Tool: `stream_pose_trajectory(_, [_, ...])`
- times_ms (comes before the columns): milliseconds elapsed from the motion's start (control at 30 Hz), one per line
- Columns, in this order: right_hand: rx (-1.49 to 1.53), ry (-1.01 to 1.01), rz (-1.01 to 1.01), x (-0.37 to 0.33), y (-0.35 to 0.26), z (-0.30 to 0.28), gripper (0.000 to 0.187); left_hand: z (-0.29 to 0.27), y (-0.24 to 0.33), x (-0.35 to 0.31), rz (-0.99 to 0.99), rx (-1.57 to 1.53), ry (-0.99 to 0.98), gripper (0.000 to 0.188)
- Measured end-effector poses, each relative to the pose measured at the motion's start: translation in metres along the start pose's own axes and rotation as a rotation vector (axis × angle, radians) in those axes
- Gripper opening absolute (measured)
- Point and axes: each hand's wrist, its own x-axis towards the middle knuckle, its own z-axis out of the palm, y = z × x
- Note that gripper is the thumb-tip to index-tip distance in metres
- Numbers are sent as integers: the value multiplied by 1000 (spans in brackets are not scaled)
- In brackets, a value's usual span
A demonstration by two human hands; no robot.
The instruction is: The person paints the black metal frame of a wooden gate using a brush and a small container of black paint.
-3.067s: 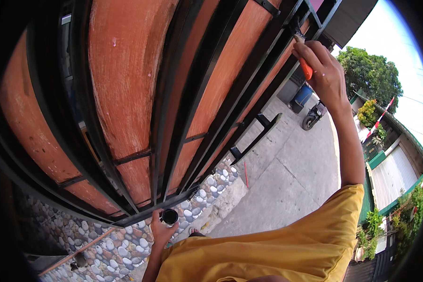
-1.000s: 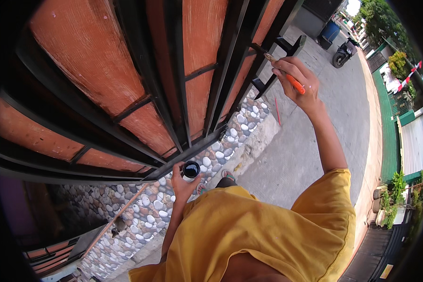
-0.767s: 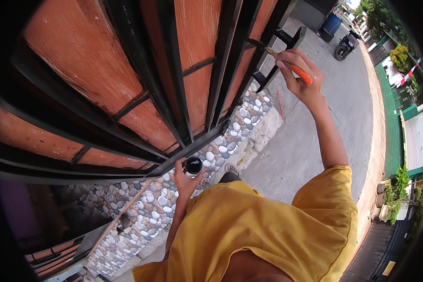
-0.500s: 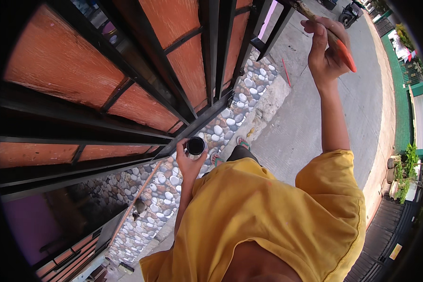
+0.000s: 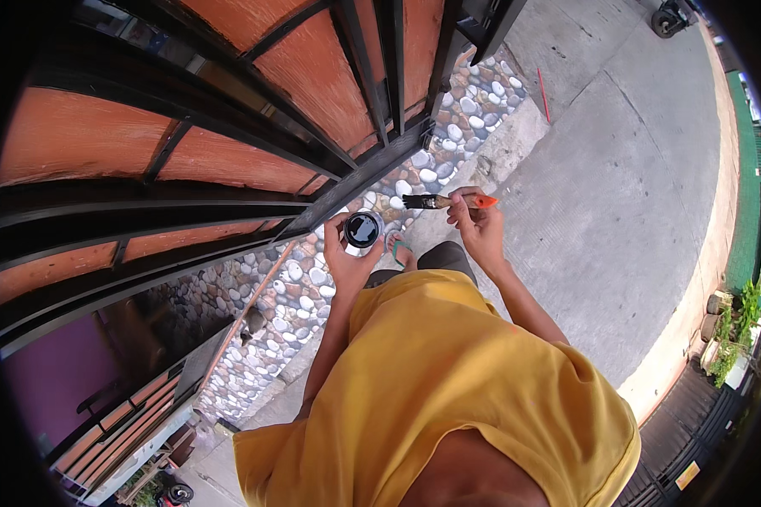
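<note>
My left hand (image 5: 347,260) is wrapped round a small open can of black paint (image 5: 363,230), held upright near the foot of the gate. A paintbrush (image 5: 448,202) with an orange-tipped handle is pinched in the fingers of my right hand (image 5: 479,232). Its dark, paint-coated bristles point left, a short way from the can and not touching it. Beside my left hand stands the gate (image 5: 347,182), with black metal bars and orange-brown panels between them.
Pebbled paving (image 5: 283,338) runs along the gate's base. A grey concrete road (image 5: 600,220) lies to my right, with a thin red stick (image 5: 544,95) on it. A motorcycle wheel (image 5: 665,24) shows far right, and potted plants (image 5: 736,334) line the opposite side.
My right hand has come down from high at the upper right, bringing the brush near the can. My left hand and the can have shifted only slightly. The view has turned a little.
</note>
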Motion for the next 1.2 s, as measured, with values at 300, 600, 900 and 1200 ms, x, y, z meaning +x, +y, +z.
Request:
stream_pose_trajectory(300, [-149,76,4,-4,46,-78,13,66,15,-21,11,2,-78,64])
stream_pose_trajectory(600, [-379,311,110,-25,104,-185,18,134,-6,-41,8,69,-188,71])
stream_pose_trajectory(900, [-298,182,90,20,138,-187,14,164,-79,-28,-77,44,-129,64])
stream_pose_trajectory(1200, [-233,-79,-221,121,156,-123,17,174,-237,36,-45,94,-106,61])
